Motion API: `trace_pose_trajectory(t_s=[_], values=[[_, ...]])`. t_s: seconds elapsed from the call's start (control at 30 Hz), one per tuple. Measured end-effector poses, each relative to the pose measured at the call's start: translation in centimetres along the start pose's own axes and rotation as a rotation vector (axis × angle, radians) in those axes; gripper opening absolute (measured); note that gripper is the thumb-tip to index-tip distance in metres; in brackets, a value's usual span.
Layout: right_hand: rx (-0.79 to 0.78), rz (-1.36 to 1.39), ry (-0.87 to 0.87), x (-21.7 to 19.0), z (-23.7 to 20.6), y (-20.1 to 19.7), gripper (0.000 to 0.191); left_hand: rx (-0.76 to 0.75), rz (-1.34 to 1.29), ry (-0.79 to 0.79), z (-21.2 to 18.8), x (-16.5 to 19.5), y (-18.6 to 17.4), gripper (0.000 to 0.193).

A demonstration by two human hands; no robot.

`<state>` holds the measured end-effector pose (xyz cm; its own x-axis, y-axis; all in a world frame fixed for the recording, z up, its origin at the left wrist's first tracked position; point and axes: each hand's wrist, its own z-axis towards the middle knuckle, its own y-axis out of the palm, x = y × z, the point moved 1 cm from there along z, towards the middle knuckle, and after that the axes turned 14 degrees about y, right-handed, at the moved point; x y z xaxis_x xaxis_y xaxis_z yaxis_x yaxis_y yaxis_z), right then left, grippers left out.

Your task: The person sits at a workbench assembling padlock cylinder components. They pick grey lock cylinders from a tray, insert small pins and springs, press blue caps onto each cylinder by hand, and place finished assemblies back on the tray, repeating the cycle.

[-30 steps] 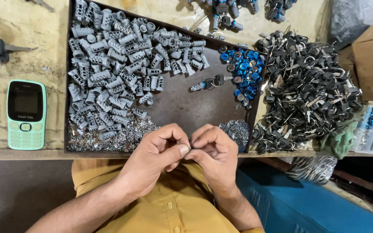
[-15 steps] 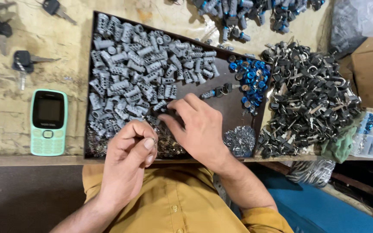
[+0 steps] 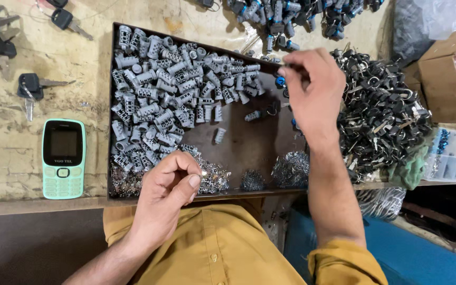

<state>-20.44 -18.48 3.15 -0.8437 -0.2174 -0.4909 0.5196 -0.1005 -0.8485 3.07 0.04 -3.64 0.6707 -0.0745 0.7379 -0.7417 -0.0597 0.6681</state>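
Note:
My left hand [image 3: 170,184] hovers at the near edge of a dark tray [image 3: 249,145], thumb pressed against the curled fingers; what sits between them is hidden. It is just above a strip of tiny shiny metal bits [image 3: 212,179]. My right hand [image 3: 312,84] is stretched to the tray's far right corner, fingertips pinched on what looks like a small pale piece, over a few blue-capped parts [image 3: 279,82]. A big heap of grey lock cylinders [image 3: 159,100] fills the tray's left half.
Right of the tray lies a pile of black-headed keys [image 3: 381,116], with a green cloth [image 3: 407,171] and a clear plastic box [image 3: 449,153]. A mint-green phone [image 3: 63,158] and loose keys [image 3: 32,87] lie left. More lock parts [image 3: 291,16] at the far edge; a cardboard box [image 3: 444,79] far right.
The hands, joined at the tray's near edge a second ago, have parted. My right hand reached away to the far right corner; my left hand stayed near the front edge, still closed.

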Motion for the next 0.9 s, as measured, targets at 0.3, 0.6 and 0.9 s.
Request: trace_pose_trajectory(t_s=[0.3,0.6,0.9], values=[[-0.135,-0.114,-0.131,0.6,4.0,2.1,0.013,-0.002,0.038,0.027,0.0,-0.1,-0.1,0.005],[-0.286,0.004,-0.243,-4.9,-4.2,2.0,0.026,-0.001,0.053,-0.009,0.1,0.0,-0.2,0.004],[-0.171,0.098,-0.142,-5.7,-5.2,2.3,0.022,-0.029,0.160,0.027,0.3,0.5,0.0,0.006]])
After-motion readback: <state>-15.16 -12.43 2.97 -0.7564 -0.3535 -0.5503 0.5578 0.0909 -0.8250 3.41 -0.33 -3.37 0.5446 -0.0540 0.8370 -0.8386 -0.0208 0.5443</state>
